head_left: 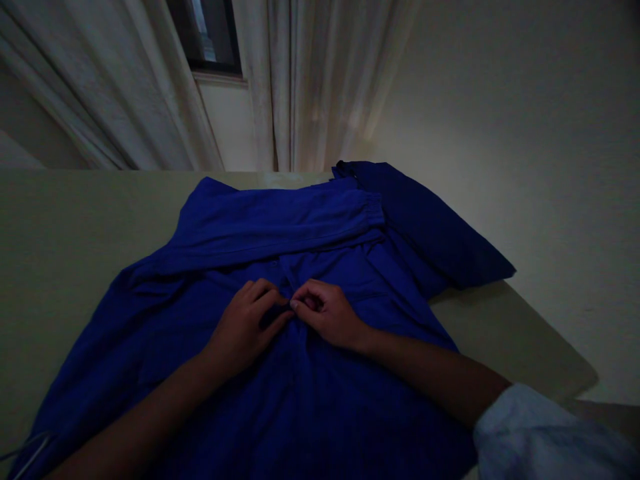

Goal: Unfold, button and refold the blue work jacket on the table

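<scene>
A blue long-sleeved jacket (240,400) lies spread out beneath both hands, its front strip running down the middle. One sleeve (280,223) with a gathered cuff lies across its upper part. My left hand (245,323) pinches the edge of the front strip between thumb and fingertips. Close against it, my right hand (330,312) has its fingers curled and pinches the same strip from the other side. The fingertips of the two hands nearly meet. Whatever small part sits between them is hidden.
Darker blue cloth (430,220) lies at the far right of the jacket. Underneath is a pale flat surface (50,267) with its corner at the right. Behind it hang light curtains (320,80) around a dark-framed window (210,40), beside a pale wall (525,133).
</scene>
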### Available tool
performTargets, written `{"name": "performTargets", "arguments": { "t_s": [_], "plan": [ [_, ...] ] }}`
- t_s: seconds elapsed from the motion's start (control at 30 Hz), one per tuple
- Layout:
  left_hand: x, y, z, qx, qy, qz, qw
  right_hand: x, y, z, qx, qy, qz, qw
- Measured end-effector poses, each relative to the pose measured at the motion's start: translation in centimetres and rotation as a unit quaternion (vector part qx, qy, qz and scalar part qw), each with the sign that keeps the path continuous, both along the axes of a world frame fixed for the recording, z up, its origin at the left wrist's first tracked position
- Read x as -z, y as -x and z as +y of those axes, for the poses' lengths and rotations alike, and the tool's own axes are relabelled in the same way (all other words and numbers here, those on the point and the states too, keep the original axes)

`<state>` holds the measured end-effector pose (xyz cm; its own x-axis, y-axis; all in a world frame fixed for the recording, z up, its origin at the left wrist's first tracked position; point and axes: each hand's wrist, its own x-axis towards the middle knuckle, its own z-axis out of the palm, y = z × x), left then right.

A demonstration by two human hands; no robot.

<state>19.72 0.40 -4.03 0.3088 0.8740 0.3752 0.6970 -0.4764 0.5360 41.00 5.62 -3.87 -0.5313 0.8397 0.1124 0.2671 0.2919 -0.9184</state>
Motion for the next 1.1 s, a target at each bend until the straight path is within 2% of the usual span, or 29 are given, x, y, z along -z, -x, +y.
{"name": "performTargets", "arguments": {
  "t_s": [0.17, 0.27, 0.37, 0.43, 0.5, 0.57, 0.67, 0.7, 0.77, 0.83, 0.9, 0.97, 1.03, 1.1],
  "plan": [
    [0.6, -0.2, 0.2, -0.004, 0.001, 0.064, 0.998, -0.1, 0.2, 0.0, -0.006, -0.021, -0.030, 0.999],
    [0.8, -0.3, 0.1, -0.014, -0.008, 0.089, 0.996, 0.3, 0.3, 0.5, -0.008, 0.018, -0.033, 0.999],
    [0.9, -0.2, 0.1, -0.028, 0.005, 0.049, 0.998, 0.7, 0.2, 1.2, -0.033, 0.066, -0.039, 0.996],
    [0.8, -0.2, 0.0, -0.033, 0.014, 0.025, 0.999, 0.7, 0.0, 1.3, -0.023, 0.042, -0.051, 0.998],
    [0.6, -0.2, 0.0, -0.033, 0.018, 0.017, 0.999, 0.2, -0.4, 1.0, -0.014, -0.043, -0.052, 0.998],
    [0.4, -0.2, 0.0, -0.023, 0.027, 0.019, 0.999, -0.7, -0.8, 0.2, -0.086, -0.140, -0.048, 0.985],
    [0.3, -0.2, 0.0, -0.011, 0.040, 0.024, 0.999, -2.3, -1.1, -1.4, -0.262, -0.227, -0.118, 0.931],
    [0.3, -0.1, 0.0, -0.016, 0.041, 0.017, 0.999, -2.9, -1.1, -1.9, -0.290, -0.239, -0.168, 0.911],
    [0.0, 0.2, -0.2, -0.030, 0.045, -0.004, 0.999, -4.1, -1.0, -2.7, -0.301, -0.237, -0.273, 0.883],
    [-0.7, 0.7, -0.5, 0.005, 0.069, -0.008, 0.998, -5.2, -1.0, -3.2, -0.292, -0.208, -0.343, 0.868],
    [-1.7, 1.0, -0.7, 0.087, 0.119, 0.033, 0.989, -6.1, -1.1, -3.6, -0.290, -0.178, -0.372, 0.863],
    [-2.8, 1.0, -1.1, 0.161, 0.174, 0.096, 0.967, -6.7, -1.4, -3.6, -0.291, -0.153, -0.374, 0.867],
    [-3.6, 0.5, -1.5, 0.188, 0.214, 0.141, 0.948, -6.8, -1.9, -3.1, -0.300, -0.127, -0.348, 0.879],
    [-3.9, -0.3, -2.1, 0.190, 0.237, 0.154, 0.940, -6.8, -2.4, -2.3, -0.307, -0.104, -0.314, 0.892]
  ]
}}
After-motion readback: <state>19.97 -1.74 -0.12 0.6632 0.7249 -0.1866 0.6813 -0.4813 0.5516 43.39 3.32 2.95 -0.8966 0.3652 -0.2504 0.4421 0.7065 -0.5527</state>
